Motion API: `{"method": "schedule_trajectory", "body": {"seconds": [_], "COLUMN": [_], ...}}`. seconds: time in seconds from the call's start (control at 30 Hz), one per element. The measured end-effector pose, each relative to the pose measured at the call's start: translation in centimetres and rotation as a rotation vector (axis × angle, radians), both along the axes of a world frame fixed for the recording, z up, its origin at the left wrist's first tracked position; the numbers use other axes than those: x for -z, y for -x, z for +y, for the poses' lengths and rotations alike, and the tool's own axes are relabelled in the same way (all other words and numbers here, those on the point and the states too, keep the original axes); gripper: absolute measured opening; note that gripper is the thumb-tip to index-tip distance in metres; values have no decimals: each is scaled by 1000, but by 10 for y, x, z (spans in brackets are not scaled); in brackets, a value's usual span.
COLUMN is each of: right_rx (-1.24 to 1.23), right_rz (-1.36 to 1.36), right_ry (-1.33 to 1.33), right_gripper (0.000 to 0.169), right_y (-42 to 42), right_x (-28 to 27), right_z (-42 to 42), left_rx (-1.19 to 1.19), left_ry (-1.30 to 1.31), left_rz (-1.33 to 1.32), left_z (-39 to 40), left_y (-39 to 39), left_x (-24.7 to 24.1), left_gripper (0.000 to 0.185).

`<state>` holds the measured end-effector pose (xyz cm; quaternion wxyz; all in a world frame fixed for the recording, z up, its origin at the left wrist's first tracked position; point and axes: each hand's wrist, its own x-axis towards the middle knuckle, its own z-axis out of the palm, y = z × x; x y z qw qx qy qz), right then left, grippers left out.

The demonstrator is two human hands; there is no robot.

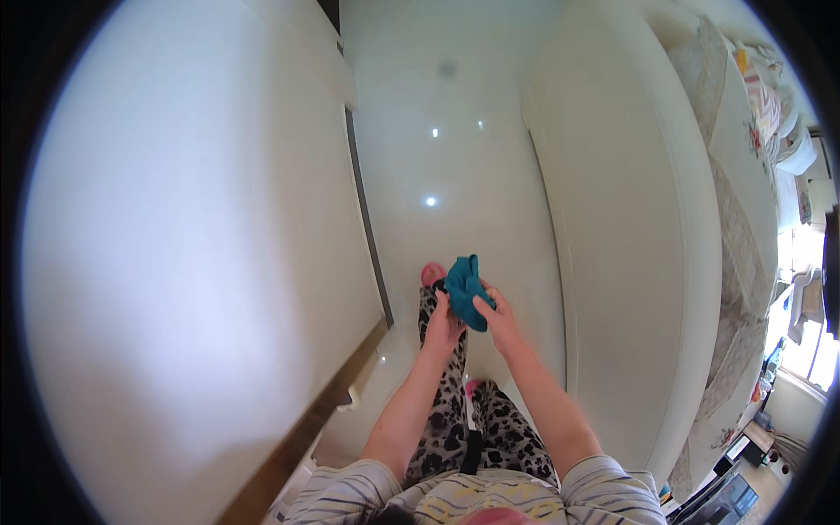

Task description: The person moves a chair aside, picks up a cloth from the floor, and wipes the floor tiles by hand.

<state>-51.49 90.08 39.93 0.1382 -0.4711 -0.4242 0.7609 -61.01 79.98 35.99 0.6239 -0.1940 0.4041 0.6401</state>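
Observation:
A crumpled teal cloth (464,289) is held in front of me, above the pale floor and at about the middle of the view. My left hand (447,325) grips its left and lower side, with the thumb up and the fingers partly hidden behind the fabric. On the right edge, my right hand (497,316) pinches the cloth, thumb lying on top. One end of the fabric stands up in a loose fold beyond both hands.
A large white panel (197,197) rises on my left, with a brown strip (289,433) along its near edge. To the right stands white, smooth-sided furniture (617,230) under a lace-trimmed cover (741,216). Glossy floor (453,164) runs ahead between them. A pink shoe (432,273) shows below.

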Motion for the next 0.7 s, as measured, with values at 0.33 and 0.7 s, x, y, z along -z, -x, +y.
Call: {"method": "schedule_trajectory", "body": {"seconds": [0.33, 0.7], "right_rx": [-109, -242], "right_rz": [110, 125], "right_ry": [74, -46], "right_gripper": [20, 17], "right_y": [113, 350], "right_x": [-97, -49], "right_z": [99, 316], "left_rx": [-126, -353], "left_ry": [-66, 75], "left_rz": [-74, -38], "left_z": [117, 335], "left_y": [122, 356], "left_x": [-90, -26], "left_gripper": [60, 43]}}
